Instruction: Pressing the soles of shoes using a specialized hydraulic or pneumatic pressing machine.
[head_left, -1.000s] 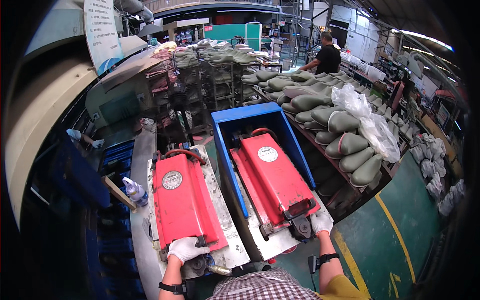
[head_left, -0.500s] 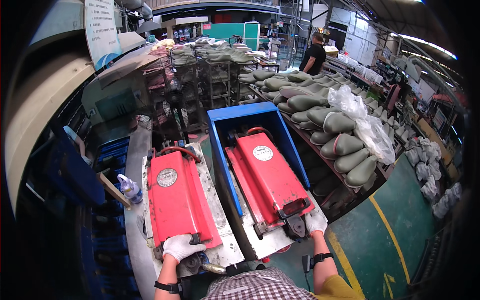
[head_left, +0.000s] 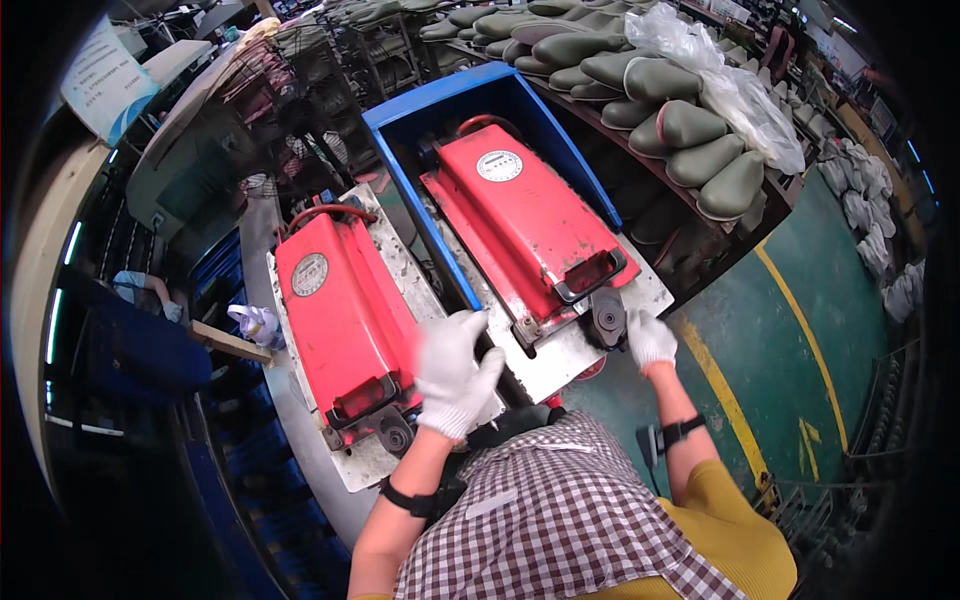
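Two long red metal covers, the left cover and the right cover, lie side by side on scuffed white plates. Each has a round printed disc, a black front handle and a dark round-ended fitting at its near end. My left hand, in a white knit glove, is lifted over the gap between them, fingers apart and nothing visible in it. My gloved right hand is curled at the right plate's near corner, beside the dark fitting; whatever its fingers close on is hidden.
A blue metal frame surrounds the right cover's far end and sides. Green-grey boot-shaped pieces are heaped on a rack at the far right, with clear plastic over some. A purple-white bottle stands left. Another person's arm shows beyond.
My left hand has left the left cover's handle and moved right into the air, opening. My right hand stays at the right plate's corner. The view has tilted down.
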